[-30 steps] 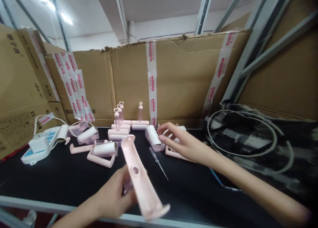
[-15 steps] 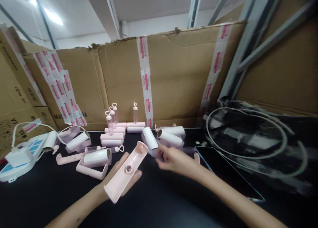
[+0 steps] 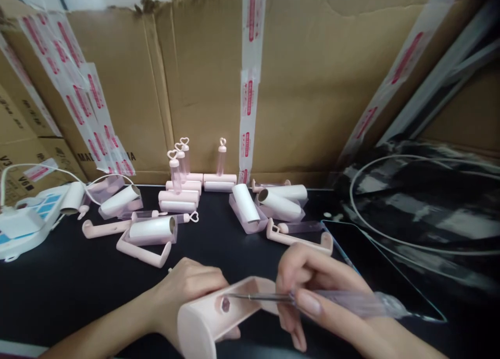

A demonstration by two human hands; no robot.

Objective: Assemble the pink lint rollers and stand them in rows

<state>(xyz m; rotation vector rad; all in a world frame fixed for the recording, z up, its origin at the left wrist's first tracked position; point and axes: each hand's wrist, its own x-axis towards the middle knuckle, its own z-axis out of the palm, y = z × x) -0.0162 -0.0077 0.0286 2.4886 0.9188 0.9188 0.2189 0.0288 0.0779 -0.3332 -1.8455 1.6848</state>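
Observation:
My left hand (image 3: 187,291) is wrapped round a pale pink roller holder (image 3: 219,317), its hollow side facing up and a hole showing in its middle. In my right hand (image 3: 328,296) is a screwdriver (image 3: 269,297) with a thin metal shaft and a clear handle. The shaft's tip lies at the hole or just above it; I cannot tell whether it touches. Just beyond my right hand, another pink holder (image 3: 300,240) lies beside a clear pink tube (image 3: 302,227).
White sticky rolls (image 3: 246,202) in pink trays lie behind. Assembled pink rollers (image 3: 178,198) with heart-topped handles stand by the cardboard wall (image 3: 203,88). Loose pink parts (image 3: 144,249) and a power strip (image 3: 42,213) are on the left, a tablet (image 3: 383,265) and white cable (image 3: 353,192) on the right.
My right hand has come nearer and now holds the screwdriver against or over the pink holder. My left hand has lowered and turned the holder. The view has tilted down.

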